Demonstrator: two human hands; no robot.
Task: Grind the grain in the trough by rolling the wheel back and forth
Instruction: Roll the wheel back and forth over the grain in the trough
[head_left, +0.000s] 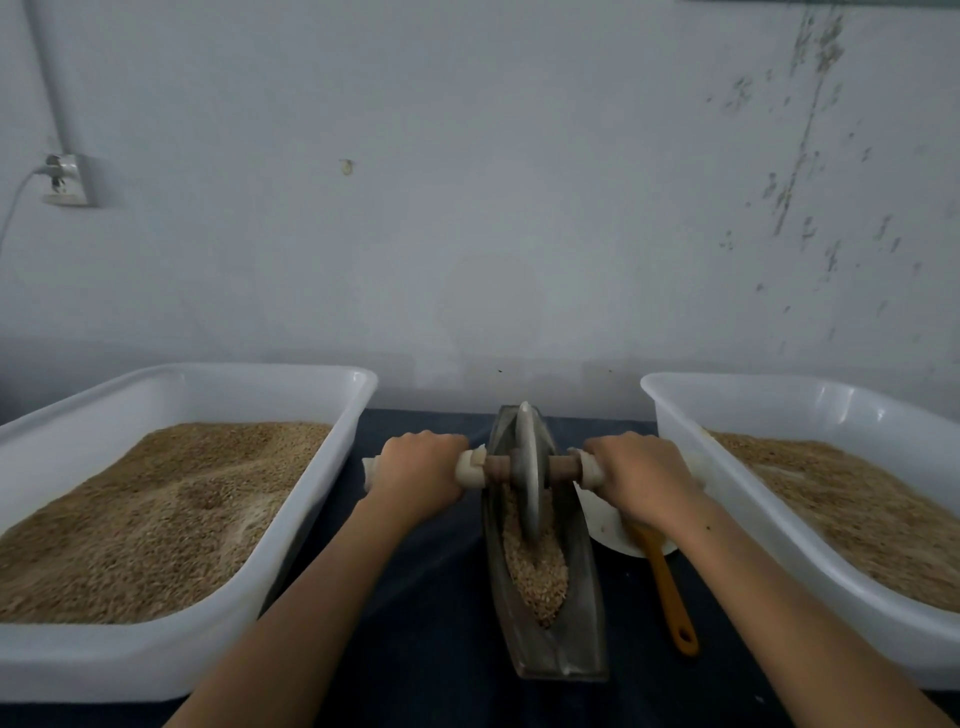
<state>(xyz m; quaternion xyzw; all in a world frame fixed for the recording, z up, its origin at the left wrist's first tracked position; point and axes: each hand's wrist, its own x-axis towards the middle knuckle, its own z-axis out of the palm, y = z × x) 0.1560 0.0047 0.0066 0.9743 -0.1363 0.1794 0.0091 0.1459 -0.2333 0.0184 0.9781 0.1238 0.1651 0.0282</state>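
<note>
Gripping the axle on both sides, you have your left hand (415, 470) curled round the pale handle left of the wheel (529, 470) and your right hand (641, 475) curled round the one on the right. The wheel stands on edge in the far half of the trough (553, 644), which lies lengthwise on the dark desk (431, 623) between two white tubs (291, 530) of grain.

Watch your balance: if one hand presses harder than the other, the wheel could lean and ride up the trough wall, or flick kernels over the rim. Pushing much further away may run it out over the far tip. The narrow trough could also slide or rock, since nothing visibly pins it. An orange-handled spoon (670, 587) lies just beside it under your right forearm, so a dropped elbow could knock it.

The grain (537, 577) looks coarse, tan and mostly whole, heaped toward the near end.
</note>
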